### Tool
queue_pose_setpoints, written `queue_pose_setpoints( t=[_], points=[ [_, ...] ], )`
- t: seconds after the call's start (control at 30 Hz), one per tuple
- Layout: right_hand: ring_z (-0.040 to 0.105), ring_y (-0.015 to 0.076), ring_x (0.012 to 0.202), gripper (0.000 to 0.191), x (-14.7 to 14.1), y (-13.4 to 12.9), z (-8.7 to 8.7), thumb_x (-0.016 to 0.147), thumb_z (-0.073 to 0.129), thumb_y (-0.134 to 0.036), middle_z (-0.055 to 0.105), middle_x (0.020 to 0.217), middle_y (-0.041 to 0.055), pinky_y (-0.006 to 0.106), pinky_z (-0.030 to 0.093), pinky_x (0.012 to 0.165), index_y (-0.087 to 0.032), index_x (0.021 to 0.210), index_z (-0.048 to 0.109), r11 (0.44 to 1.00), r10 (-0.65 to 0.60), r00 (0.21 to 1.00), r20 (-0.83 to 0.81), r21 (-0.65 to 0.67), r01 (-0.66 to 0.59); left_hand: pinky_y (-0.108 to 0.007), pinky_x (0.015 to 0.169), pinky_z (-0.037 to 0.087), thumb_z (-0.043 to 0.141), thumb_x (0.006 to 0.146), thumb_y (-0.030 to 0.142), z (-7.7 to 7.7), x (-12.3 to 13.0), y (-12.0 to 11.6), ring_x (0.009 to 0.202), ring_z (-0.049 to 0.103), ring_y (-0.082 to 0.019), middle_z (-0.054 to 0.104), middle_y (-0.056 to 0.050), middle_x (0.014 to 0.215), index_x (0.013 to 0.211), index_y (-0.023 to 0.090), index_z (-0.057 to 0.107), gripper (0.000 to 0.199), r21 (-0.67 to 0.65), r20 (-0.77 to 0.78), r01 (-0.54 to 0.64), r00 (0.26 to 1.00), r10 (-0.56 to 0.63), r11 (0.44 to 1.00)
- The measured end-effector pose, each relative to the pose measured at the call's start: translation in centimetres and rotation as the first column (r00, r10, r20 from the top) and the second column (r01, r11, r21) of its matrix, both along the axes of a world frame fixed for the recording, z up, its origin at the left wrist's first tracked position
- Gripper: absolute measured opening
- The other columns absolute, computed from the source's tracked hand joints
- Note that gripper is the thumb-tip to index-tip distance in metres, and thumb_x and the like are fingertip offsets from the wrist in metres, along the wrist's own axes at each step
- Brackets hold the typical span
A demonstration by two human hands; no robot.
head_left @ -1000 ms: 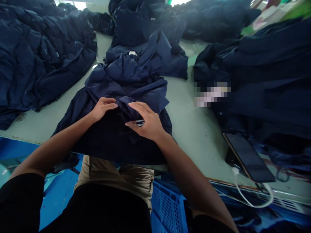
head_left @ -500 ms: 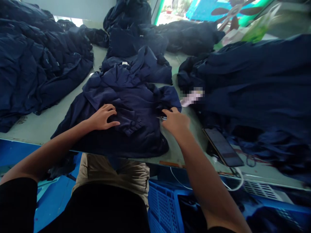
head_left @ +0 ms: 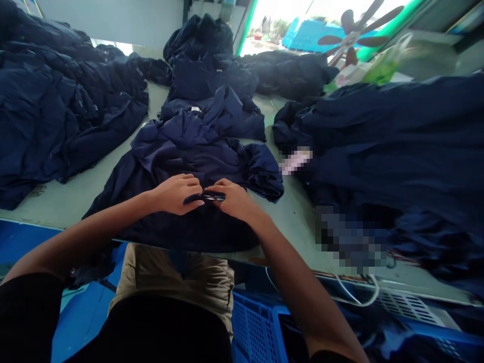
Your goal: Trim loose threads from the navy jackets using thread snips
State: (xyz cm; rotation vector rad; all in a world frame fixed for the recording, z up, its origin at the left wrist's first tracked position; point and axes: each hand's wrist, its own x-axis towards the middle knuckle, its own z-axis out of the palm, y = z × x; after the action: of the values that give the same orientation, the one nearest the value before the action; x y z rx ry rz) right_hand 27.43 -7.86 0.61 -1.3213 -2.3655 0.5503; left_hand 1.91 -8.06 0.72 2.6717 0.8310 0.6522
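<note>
A dark navy jacket point(head_left: 185, 151) lies spread on the table in front of me, its collar end away from me. My left hand point(head_left: 177, 194) is closed on a bunched part of it, which looks like a sleeve cuff point(head_left: 192, 198). Close beside it, my right hand point(head_left: 239, 202) grips small metal thread snips point(head_left: 215, 197), their blades pointing left at the held cloth. Whether the blades touch the cloth I cannot tell. The other sleeve point(head_left: 264, 171) lies folded at the jacket's right side.
Heaps of navy garments stand on the left point(head_left: 68, 111), at the back point(head_left: 204, 45) and on the right point(head_left: 397, 146) of the pale green table point(head_left: 295, 201). A fan point(head_left: 351, 38) is at the back right. Below the table edge are a white cable point(head_left: 372, 297) and a blue crate point(head_left: 253, 322).
My right hand has moved left with the snips, from the jacket's right side to my left hand. My left hand has shifted slightly right and closed on the cloth.
</note>
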Motion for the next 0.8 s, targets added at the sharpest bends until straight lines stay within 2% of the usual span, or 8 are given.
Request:
queue_pose_setpoints(
  t=[0.07, 0.13, 0.23, 0.37, 0.47, 0.5, 0.6, 0.8],
  points=[
    [0.072, 0.0216, 0.096, 0.022, -0.2, 1.6, 0.1, 0.083, 0.069, -0.019, 0.077, 0.112, 0.0068, 0.035, 0.055, 0.093, -0.023, 0.099, 0.083, 0.996, 0.059, 0.995, -0.076, -0.057, -0.063, -0.046, 0.105, 0.051, 0.065, 0.093, 0.049, -0.4, 0.4, 0.6, 0.107, 0.068, -0.029, 0.073, -0.013, 0.112, 0.105, 0.018, 0.071, 0.033, -0.037, 0.023, 0.049, 0.999, -0.048, 0.998],
    [0.069, 0.0193, 0.088, 0.014, 0.0, 3.0, 0.4, 0.085, 0.067, -0.026, 0.076, 0.097, 0.005, 0.032, 0.054, 0.087, -0.02, 0.087, 0.08, 0.993, 0.056, 0.985, -0.165, -0.096, -0.072, -0.047, 0.107, 0.051, 0.079, 0.082, 0.057, -1.0, 0.5, 1.6, 0.114, 0.067, -0.031, 0.071, -0.014, 0.123, 0.117, 0.019, 0.069, 0.053, -0.091, 0.087, 0.058, 0.995, -0.05, 0.994],
    [0.058, 0.015, 0.065, 0.028, 0.4, 4.4, 0.7, 0.089, 0.066, -0.043, 0.061, 0.067, -0.0007, 0.028, 0.049, 0.065, -0.018, 0.078, 0.071, 0.987, -0.046, 0.954, -0.297, -0.162, -0.002, -0.043, 0.1, 0.054, 0.089, 0.068, 0.065, -1.7, 0.9, 3.7, 0.107, 0.068, -0.028, 0.071, -0.013, 0.121, 0.12, 0.017, 0.066, 0.075, -0.235, 0.272, 0.0, 0.96, 0.066, 0.972],
    [0.041, 0.0115, 0.047, 0.047, 0.3, 4.5, -0.3, 0.092, 0.058, -0.066, 0.041, 0.056, -0.0065, 0.026, 0.039, 0.046, -0.02, 0.083, 0.064, 0.958, -0.21, 0.866, -0.454, -0.273, 0.089, -0.029, 0.071, 0.053, 0.066, 0.09, 0.067, -2.7, 1.8, 5.6, 0.073, 0.063, -0.016, 0.068, -0.005, 0.081, 0.09, 0.013, 0.067, 0.054, -0.478, 0.431, 0.034, 0.88, 0.2, 0.878],
    [0.035, 0.0107, 0.043, 0.063, 0.0, 3.7, -1.3, 0.093, 0.044, -0.079, 0.037, 0.054, -0.0068, 0.028, 0.037, 0.043, -0.021, 0.081, 0.062, 0.939, -0.254, 0.807, -0.533, -0.336, 0.074, -0.024, 0.062, 0.048, 0.063, 0.092, 0.067, -3.4, 2.2, 5.8, 0.063, 0.058, -0.011, 0.063, -0.001, 0.071, 0.083, 0.012, 0.066, 0.055, -0.625, 0.488, 0.111, 0.828, 0.275, 0.773],
    [0.038, 0.0108, 0.044, 0.063, -0.1, 3.5, -1.5, 0.09, 0.05, -0.082, 0.041, 0.054, -0.0063, 0.028, 0.038, 0.044, -0.021, 0.083, 0.064, 0.935, -0.254, 0.798, -0.547, -0.35, 0.057, -0.022, 0.059, 0.046, 0.065, 0.092, 0.066, -3.5, 2.3, 5.7, 0.061, 0.057, -0.01, 0.062, 0.0, 0.07, 0.082, 0.012, 0.065, 0.054, -0.662, 0.498, 0.128, 0.812, 0.306, 0.739],
    [0.047, 0.0103, 0.049, 0.053, -0.1, 2.9, -1.4, 0.071, 0.086, -0.068, 0.054, 0.062, -0.0046, 0.026, 0.037, 0.046, -0.02, 0.088, 0.07, 0.927, -0.263, 0.781, -0.566, -0.373, 0.042, -0.019, 0.054, 0.041, 0.071, 0.089, 0.063, -3.3, 2.1, 5.1, 0.057, 0.052, -0.007, 0.059, 0.001, 0.066, 0.079, 0.012, 0.065, 0.052, -0.748, 0.501, 0.17, 0.778, 0.378, 0.642],
    [0.045, 0.0089, 0.047, 0.048, -0.2, 2.2, -1.1, 0.085, 0.078, -0.062, 0.045, 0.057, -0.0056, 0.025, 0.035, 0.044, -0.02, 0.07, 0.062, 0.905, -0.298, 0.729, -0.616, -0.425, 0.011, -0.019, 0.052, 0.042, 0.073, 0.089, 0.064, -2.2, 1.6, 4.5, 0.054, 0.052, -0.007, 0.06, 0.0, 0.063, 0.074, 0.012, 0.067, 0.054, -0.82, 0.495, 0.237, 0.75, 0.438, 0.521]
  ],
)
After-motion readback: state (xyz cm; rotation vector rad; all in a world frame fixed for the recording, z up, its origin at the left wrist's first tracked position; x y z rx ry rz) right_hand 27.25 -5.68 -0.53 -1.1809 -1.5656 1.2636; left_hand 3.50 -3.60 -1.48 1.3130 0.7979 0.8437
